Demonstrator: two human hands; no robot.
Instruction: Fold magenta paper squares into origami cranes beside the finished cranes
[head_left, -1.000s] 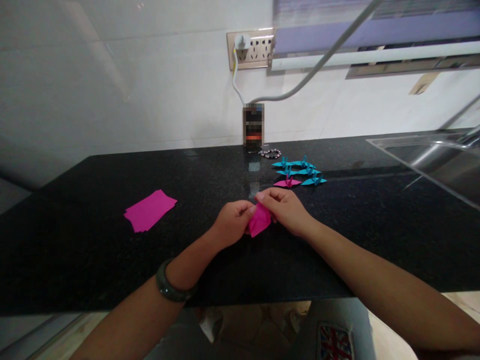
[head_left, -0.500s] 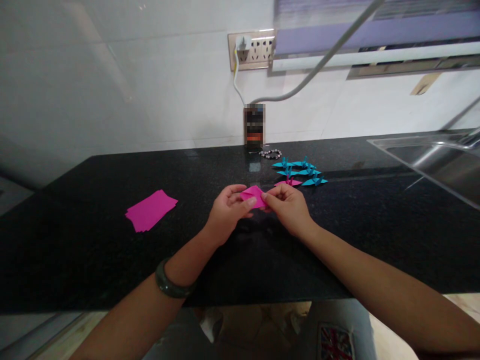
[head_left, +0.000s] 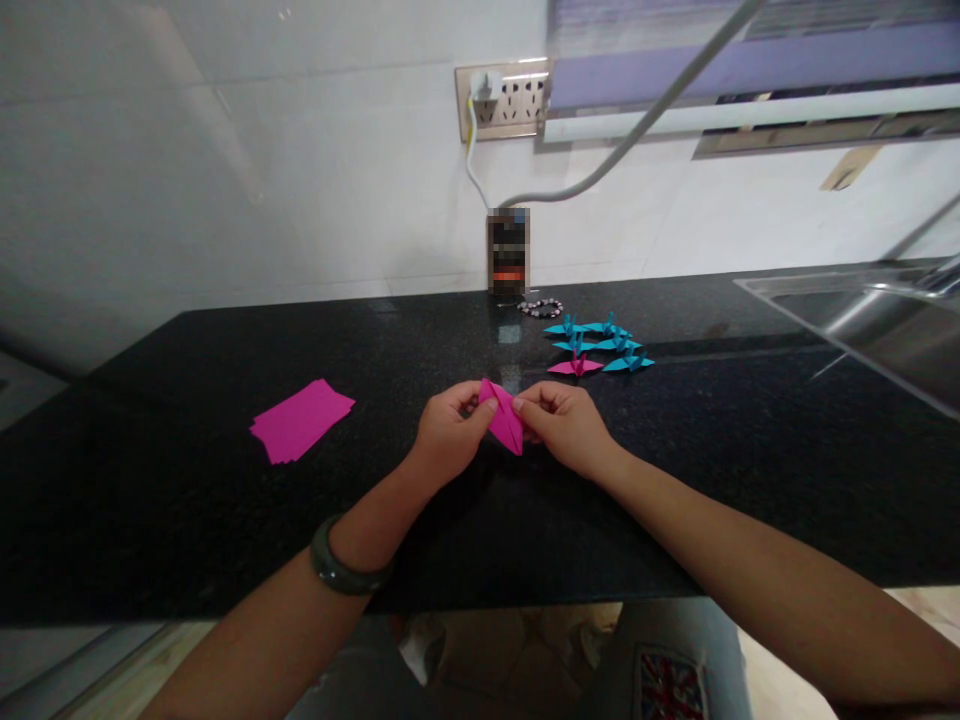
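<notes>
Pinching left hand [head_left: 454,430]: gripping folded pink paper [head_left: 504,420] by its left side
Right hand [head_left: 566,425]: gripping its right side
Folded pink paper: between both hands, over black counter [head_left: 450,560]
Pink sheets [head_left: 302,422]: stacked left of both hands
Cranes [head_left: 630,362]: five blue, one pink, beyond right hand

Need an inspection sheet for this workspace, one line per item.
Surface: black countertop.
Work items: folded pink paper, partly unclear under the fingers; pink sheets stacked at left; one pink crane and five blue cranes farther back, right of center.
Clutter: beaded bracelet near a pixelated object by the wall.
Grips: left hand and right hand, both holding the folded pink paper.
Cables: white cable from wall socket; gray cable slanting up rightward.
Surroundings: light wall behind, metal sink right.
</notes>
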